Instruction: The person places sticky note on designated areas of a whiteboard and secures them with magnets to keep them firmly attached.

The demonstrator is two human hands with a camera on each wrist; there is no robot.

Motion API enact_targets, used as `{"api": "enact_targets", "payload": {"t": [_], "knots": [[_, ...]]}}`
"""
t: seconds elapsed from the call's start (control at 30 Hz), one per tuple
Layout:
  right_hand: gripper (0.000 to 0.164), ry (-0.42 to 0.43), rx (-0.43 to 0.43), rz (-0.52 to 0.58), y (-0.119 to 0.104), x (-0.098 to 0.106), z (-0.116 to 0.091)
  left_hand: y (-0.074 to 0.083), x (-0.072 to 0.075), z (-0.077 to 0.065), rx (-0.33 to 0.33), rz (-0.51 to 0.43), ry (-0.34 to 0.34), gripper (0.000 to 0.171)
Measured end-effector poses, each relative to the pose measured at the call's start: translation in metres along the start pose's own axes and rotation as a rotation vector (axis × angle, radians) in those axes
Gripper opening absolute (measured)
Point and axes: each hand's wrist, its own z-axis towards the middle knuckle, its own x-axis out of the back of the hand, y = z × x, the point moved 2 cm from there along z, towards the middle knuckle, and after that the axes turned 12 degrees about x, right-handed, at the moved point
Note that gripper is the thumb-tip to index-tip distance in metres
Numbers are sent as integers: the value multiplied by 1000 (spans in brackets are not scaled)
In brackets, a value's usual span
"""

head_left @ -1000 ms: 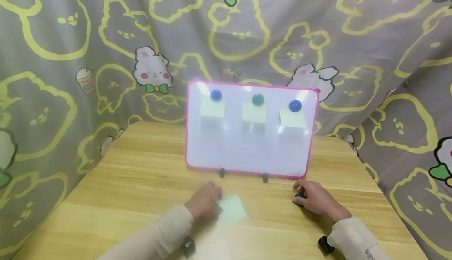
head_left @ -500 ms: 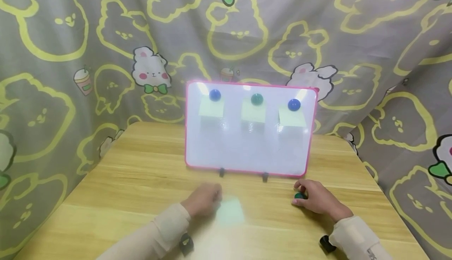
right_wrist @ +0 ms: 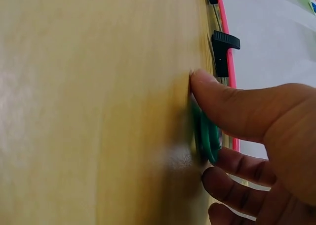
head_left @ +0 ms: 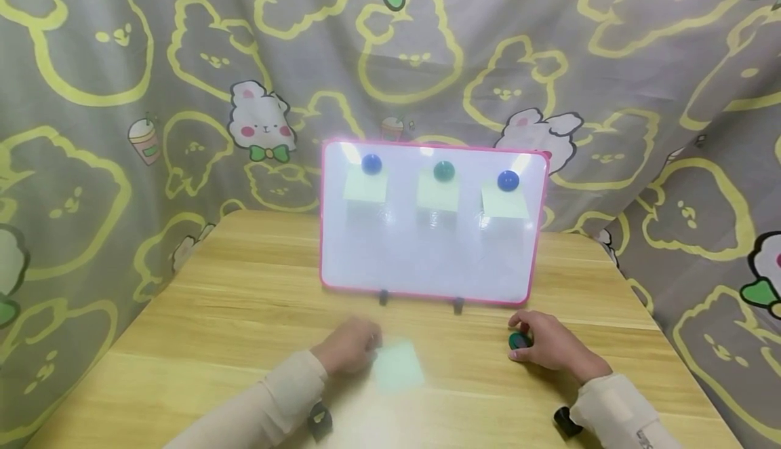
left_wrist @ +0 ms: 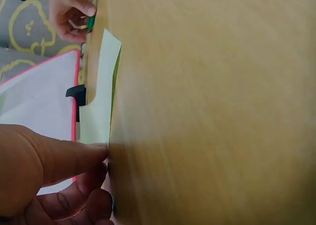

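In the head view my left hand [head_left: 349, 345] is over the table, left of the whiteboard's front. Its thumb and fingers pinch one edge of a pale green sticky note [head_left: 398, 366], which sticks out to the right; the left wrist view shows the note [left_wrist: 102, 81] slightly bent. My right hand [head_left: 552, 342], by the whiteboard's lower right corner, holds a round green magnet [head_left: 520, 342] between thumb and fingers. In the right wrist view the magnet [right_wrist: 206, 136] stands on edge close to the tabletop, partly hidden by the fingers.
A pink-framed whiteboard [head_left: 427, 256] stands on black feet [head_left: 458, 305]. Along its top hang three pale notes, the middle one [head_left: 438, 192] under a green magnet [head_left: 444, 171], the outer ones under blue magnets [head_left: 371, 164]. A patterned curtain [head_left: 415, 49] surrounds the wooden table [head_left: 244, 313].
The left hand has drawn slightly left with the sticky note. In the right hand the green magnet has turned and shows more of its face; that hand has hardly moved.
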Motion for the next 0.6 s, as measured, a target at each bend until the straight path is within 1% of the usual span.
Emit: {"api": "enact_targets", "payload": {"t": [0.23, 0.43, 0.53, 0.6], "knots": [[37, -14, 22, -11, 2, 0, 0, 0, 2, 0, -22, -35, 9, 15], [31, -14, 49, -15, 0, 0, 0, -2, 10, -1, -1, -114, 13, 14], [26, -7, 45, -24, -1, 0, 1, -5, 13, -1, 8, -134, 13, 15], [23, -5, 51, -32, -2, 1, 1, -7, 15, -1, -1, -138, 19, 16]]}}
